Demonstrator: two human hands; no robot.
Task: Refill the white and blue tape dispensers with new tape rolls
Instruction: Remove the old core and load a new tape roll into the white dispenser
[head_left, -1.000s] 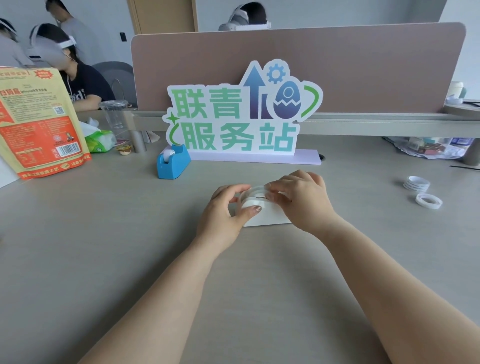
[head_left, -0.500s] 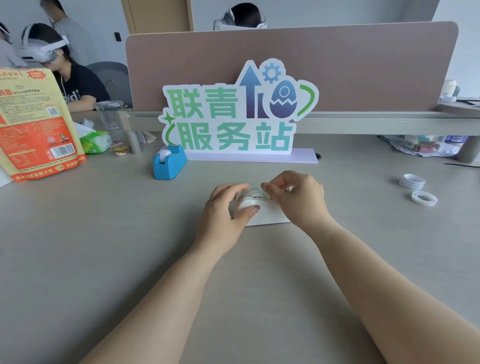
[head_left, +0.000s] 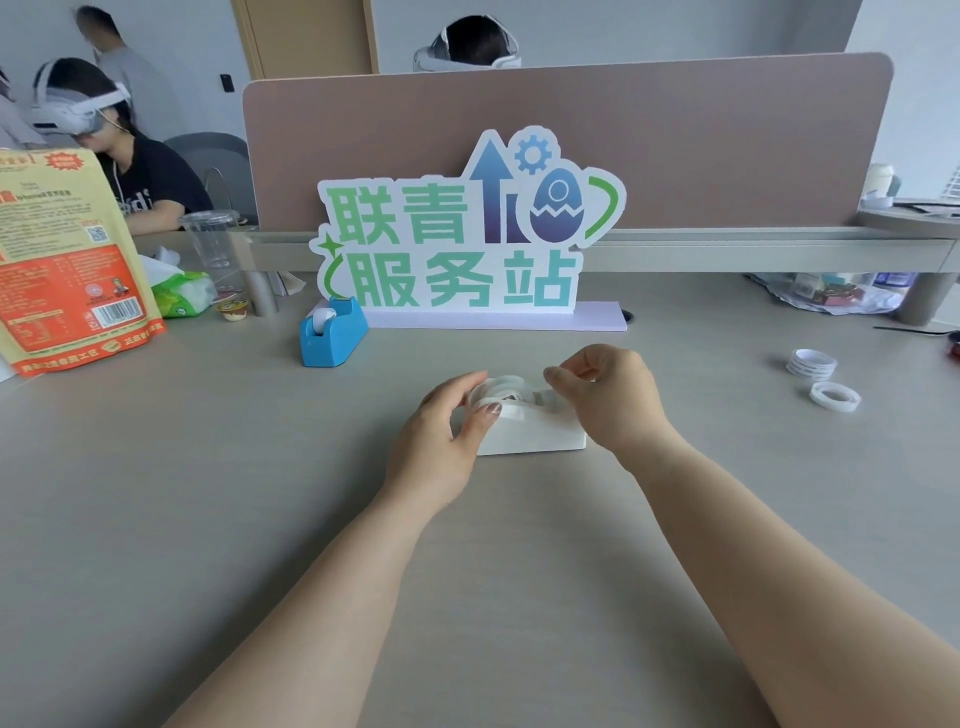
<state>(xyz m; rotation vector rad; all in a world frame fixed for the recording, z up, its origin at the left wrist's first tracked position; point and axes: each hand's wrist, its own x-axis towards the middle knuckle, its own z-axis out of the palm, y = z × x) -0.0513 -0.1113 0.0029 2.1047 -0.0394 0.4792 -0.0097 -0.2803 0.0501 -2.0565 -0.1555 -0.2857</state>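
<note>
1. Centrally on the tabletop, both bare forearms reach in from the near edge and meet over the white dispenser (head_left: 524, 437). It sits flat about midway between the near and far edges.
2. The left hand (head_left: 441, 436) has its grip closed round the tape roll (head_left: 505, 388) seated in the dispenser's top, with fingers curled over the far rim and the thumb pressed on the near face.
3. The right hand (head_left: 615, 400) arches over the dispenser's right end, knuckles up and fingers curled. Forefinger and thumb tips are drawn together just beside the roll's right rim. Whether that grip has caught a tape end cannot be told, as the fingers hide it.
4. The blue dispenser (head_left: 332, 340) stands well apart toward the far edge, left of centre, with something white in its cradle. It sits just in front of a green-lettered sign (head_left: 457, 244).
5. Spare rolls (head_left: 813, 362) lie in a small stack near the right edge, with a single ring (head_left: 835, 397) just nearer.
6. An orange pouch (head_left: 67, 270) stands at the far left corner, with a green tissue pack (head_left: 182, 295) and a clear cup (head_left: 210, 241) beside it. A pinkish divider (head_left: 701, 140) lines the far edge.
</note>
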